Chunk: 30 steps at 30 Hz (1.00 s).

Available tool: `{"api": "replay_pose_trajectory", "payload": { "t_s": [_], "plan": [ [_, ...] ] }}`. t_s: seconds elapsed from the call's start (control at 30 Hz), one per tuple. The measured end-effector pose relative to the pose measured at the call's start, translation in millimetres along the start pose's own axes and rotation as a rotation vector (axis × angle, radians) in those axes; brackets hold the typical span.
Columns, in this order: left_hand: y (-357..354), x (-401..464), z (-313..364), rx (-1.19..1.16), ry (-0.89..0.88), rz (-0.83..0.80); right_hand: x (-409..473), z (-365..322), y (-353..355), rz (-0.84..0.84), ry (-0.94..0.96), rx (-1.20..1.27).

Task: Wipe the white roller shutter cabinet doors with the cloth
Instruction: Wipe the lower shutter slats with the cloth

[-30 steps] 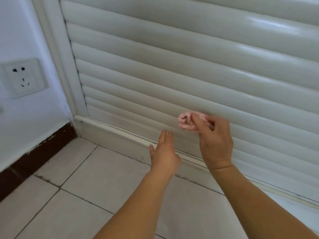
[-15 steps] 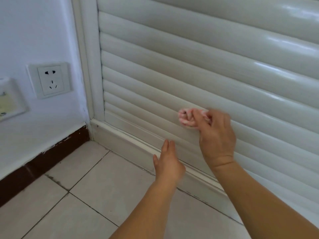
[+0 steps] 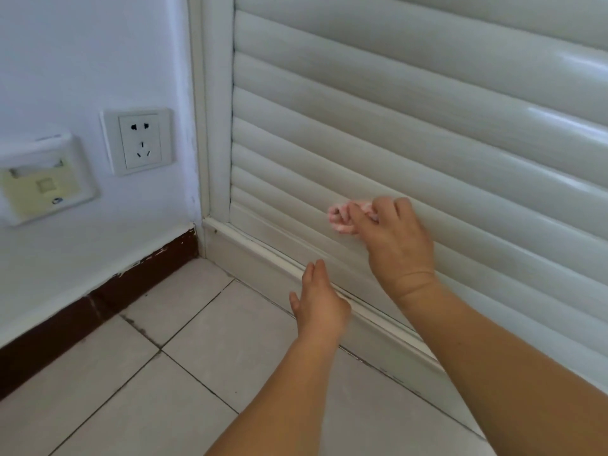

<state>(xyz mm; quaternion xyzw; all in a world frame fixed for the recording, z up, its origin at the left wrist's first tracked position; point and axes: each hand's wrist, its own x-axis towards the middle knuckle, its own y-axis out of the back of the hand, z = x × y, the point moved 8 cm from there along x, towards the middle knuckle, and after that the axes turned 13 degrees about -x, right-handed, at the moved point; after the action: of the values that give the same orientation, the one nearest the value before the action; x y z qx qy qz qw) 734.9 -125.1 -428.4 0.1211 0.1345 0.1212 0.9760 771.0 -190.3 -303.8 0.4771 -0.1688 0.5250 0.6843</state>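
Observation:
The white roller shutter door (image 3: 411,126) fills the upper right, its slats running down to a bottom rail near the floor. My right hand (image 3: 396,240) grips a small bunched pink cloth (image 3: 342,218) and presses it against one of the lowest slats, close to the door's left frame. My left hand (image 3: 317,299) hovers below and to the left, over the bottom rail, fingers straight and together, holding nothing. Most of the cloth is hidden behind my right fingers.
The door's white frame (image 3: 210,126) meets a white wall on the left, which carries a power socket (image 3: 139,141) and a yellowed wall box (image 3: 39,185). A dark brown skirting board (image 3: 98,297) runs along the wall base. Pale floor tiles (image 3: 164,390) lie below.
The view has swung left, bringing the frame, socket and wall box further into sight. My right hand has carried the cloth leftward along the low slats. The left hand stays open beneath it.

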Motion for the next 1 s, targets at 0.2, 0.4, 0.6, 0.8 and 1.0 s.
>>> {"api": "replay_pose_trajectory", "payload": {
  "t_s": [0.2, 0.4, 0.6, 0.8, 1.0],
  "plan": [
    [7.8, -1.6, -3.3, 0.015, 0.0, 0.018, -82.4, -20.6, -37.6, -0.262, 0.093, 0.0],
    [4.8, -0.7, 14.8, 0.023, -0.11, 0.05, -108.5, 47.1, 1.6, -0.319, -0.218, 0.206],
    [-22.9, -25.4, 62.3, -0.134, -0.406, 0.126, -129.3, 139.1, 58.5, -0.205, -0.405, 0.268],
    [-44.1, -58.7, 129.0, -0.093, -0.731, 0.104, -144.1, 197.4, 95.8, -0.198, -0.482, 0.258],
    [-82.7, -111.7, 186.5, -0.071, -0.884, 0.037, -140.5, 236.2, 143.5, -0.158, -0.45, 0.196]
  ]
}}
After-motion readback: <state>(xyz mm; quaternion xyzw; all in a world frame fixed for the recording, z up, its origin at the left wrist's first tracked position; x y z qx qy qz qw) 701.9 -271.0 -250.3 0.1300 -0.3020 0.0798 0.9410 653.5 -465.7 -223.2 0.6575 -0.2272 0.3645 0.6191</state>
